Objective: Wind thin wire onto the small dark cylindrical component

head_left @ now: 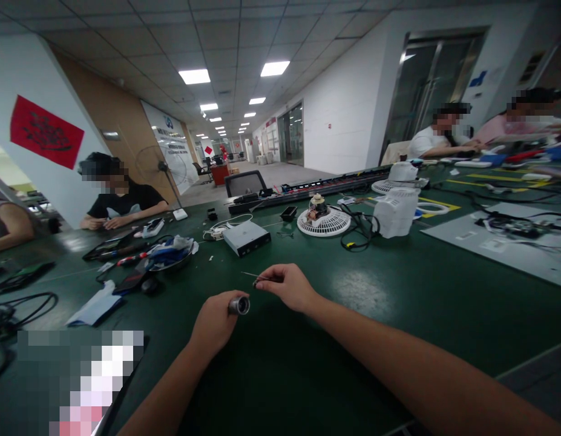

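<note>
Box [247,238], grille [333,225] beyond right hand [290,287].

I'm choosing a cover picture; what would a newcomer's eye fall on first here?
Probably the left hand, holding a metal cylinder near the centre, and the right hand beside it with a thin tool. Next, the red sign at upper left, then the white round grille on the green table beyond the right hand.

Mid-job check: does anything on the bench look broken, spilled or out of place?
The white fan grille beyond the right hand lies flat with a motor-like assembly bare on top, so it looks taken apart; whether it is damaged, I cannot tell. No spill shows on the green table.
</note>
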`<state>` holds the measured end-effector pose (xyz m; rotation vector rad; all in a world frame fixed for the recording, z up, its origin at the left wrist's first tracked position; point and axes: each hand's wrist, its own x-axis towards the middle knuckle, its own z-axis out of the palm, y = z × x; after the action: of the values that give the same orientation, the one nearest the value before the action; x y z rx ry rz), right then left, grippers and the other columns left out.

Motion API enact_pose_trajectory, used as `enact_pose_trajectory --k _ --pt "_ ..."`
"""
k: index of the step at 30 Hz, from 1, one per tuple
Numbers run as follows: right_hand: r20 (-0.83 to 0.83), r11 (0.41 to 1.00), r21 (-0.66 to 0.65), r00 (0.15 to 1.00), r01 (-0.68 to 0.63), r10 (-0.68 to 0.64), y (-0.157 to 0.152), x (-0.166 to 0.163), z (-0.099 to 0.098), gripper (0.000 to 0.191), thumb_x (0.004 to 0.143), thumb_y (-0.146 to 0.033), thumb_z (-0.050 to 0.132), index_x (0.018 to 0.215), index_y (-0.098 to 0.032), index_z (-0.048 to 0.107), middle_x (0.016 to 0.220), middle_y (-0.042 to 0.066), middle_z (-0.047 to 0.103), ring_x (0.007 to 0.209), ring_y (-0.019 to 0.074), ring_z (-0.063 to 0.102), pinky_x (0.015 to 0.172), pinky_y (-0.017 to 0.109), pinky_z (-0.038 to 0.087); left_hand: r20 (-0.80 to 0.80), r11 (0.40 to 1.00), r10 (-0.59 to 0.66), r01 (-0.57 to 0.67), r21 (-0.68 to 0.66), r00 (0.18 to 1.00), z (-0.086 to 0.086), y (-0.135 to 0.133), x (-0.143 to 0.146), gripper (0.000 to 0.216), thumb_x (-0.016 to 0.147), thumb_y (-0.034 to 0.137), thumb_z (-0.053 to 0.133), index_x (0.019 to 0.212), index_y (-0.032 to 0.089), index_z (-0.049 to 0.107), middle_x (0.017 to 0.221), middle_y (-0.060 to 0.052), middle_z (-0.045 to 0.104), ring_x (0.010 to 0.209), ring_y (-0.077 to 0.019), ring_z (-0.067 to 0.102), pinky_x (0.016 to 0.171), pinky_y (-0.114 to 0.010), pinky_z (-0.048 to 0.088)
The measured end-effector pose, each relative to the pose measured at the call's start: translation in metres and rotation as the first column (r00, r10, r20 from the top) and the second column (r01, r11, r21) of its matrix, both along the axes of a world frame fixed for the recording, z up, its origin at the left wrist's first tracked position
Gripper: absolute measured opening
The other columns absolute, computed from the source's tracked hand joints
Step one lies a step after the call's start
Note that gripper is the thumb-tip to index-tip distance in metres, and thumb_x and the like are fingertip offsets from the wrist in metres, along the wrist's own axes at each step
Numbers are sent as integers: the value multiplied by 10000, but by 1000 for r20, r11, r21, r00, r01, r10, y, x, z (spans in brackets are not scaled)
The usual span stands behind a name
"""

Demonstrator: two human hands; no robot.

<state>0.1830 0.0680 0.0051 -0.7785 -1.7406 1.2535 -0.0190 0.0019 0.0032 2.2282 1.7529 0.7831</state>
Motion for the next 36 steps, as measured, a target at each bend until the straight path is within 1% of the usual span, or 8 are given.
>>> enact_pose_trajectory --k 6,13,19,22,27,32,34,36 --pt "-82 999 -3 995 -53 52 -1 -2 -2 234 706 -324 767 868 -157 742 842 45 741 796 185 670 773 346 517 63 984 135 -127 -122 989 4 0 5 154 845 273 514 888 217 651 826 -20 713 746 -199 654 645 -283 448" --pt "-11 998 20 998 -56 56 -2 -2 -4 172 743 -257 726 885 -162 746 844 43 735 811 190 668 774 337 511 114 993 17 -3 -122 993 13 -10 20 272 852 434 539 969 209 639 833 -21 700 697 -186 617 627 -283 428" --pt "33 983 161 996 -88 84 -1 1 -5 103 724 -209 731 818 -168 746 860 36 668 776 159 618 708 291 482 134 989 -30 48 -138 991 12 -11 22 309 878 422 513 1057 201 636 911 -39 699 717 -177 610 643 -277 435" --pt "36 993 57 995 -99 97 0 0 -5 146 682 -229 768 788 -152 704 771 7 629 696 136 578 644 270 453 104 989 -60 74 -129 993 11 -12 22 278 881 404 521 1037 205 637 943 -44 694 775 -185 612 681 -281 438" --pt "-27 978 -187 995 -95 91 0 -1 -2 372 543 -249 849 789 -154 587 613 -78 514 571 81 459 523 208 343 95 984 -98 110 -142 991 14 -16 21 307 872 433 549 1088 225 613 947 -31 682 778 -181 602 669 -277 433" --pt "74 865 -475 972 -163 223 -6 1 6 216 633 -178 733 781 -164 577 581 -82 506 451 50 368 419 195 233 40 980 -151 155 -127 988 14 -20 22 285 883 398 540 1114 239 593 1010 -42 675 891 -209 610 757 -299 438" --pt "98 854 -501 971 -142 219 -9 -1 7 199 657 -149 684 816 -178 568 548 -99 468 401 45 315 396 197 209 30 978 -156 158 -136 987 13 -19 23 299 877 385 553 1141 246 574 1026 -42 673 908 -212 612 768 -302 439" --pt "134 874 -473 972 -110 195 -10 -3 7 225 681 -161 676 879 -183 571 571 -97 468 399 47 326 396 198 228 45 978 -152 157 -141 987 11 -17 23 294 884 378 541 1149 252 562 1025 -37 672 892 -205 617 761 -299 443"
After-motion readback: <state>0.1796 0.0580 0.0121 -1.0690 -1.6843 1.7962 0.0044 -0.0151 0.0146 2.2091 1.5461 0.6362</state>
